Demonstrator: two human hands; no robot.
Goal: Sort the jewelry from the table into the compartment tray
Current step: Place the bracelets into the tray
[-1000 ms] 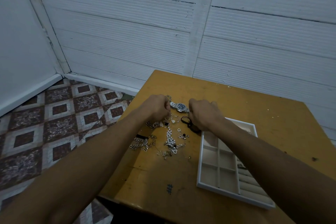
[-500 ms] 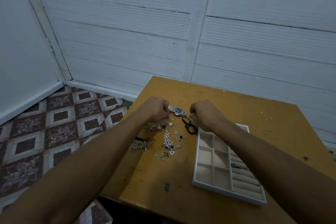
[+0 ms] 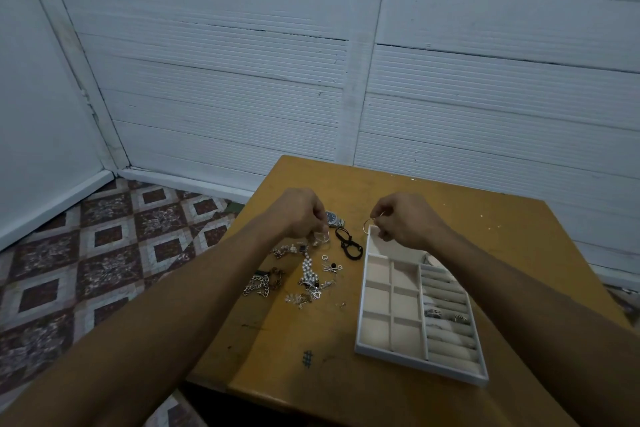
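The hoop (image 3: 367, 226), a thin wire circle, hangs at centre frame just above the upper left corner of the tray (image 3: 360, 322). It sits at the left edge of the right hand (image 3: 405, 222). That hand's thumb and fingers are closed in a pinch on the hoop's top.

The tray lies at lower right of centre on the worktop (image 3: 381, 184). Its left part is divided into square compartments. Its right part carries ring rolls, with a few rings (image 3: 446, 315) seated in them.

The left hand (image 3: 301, 215) is left of the hoop, well apart from the right hand. Its fingers are curled downward, with the tips at a small pale loop (image 3: 322, 236) on the worktop. Whether they grip the loop cannot be told.

Between the hands lie a watch (image 3: 334, 218), partly hidden by the left hand, and a black cord (image 3: 348, 243). Below the left hand, the remaining pieces are spread on the worktop: a pearl strand (image 3: 309, 270), chains (image 3: 263, 284) to its left, and small silver items around them.

A patterned tile floor (image 3: 104, 253) fills the lower left of the frame. A white panelled wall (image 3: 242, 62) fills the top.
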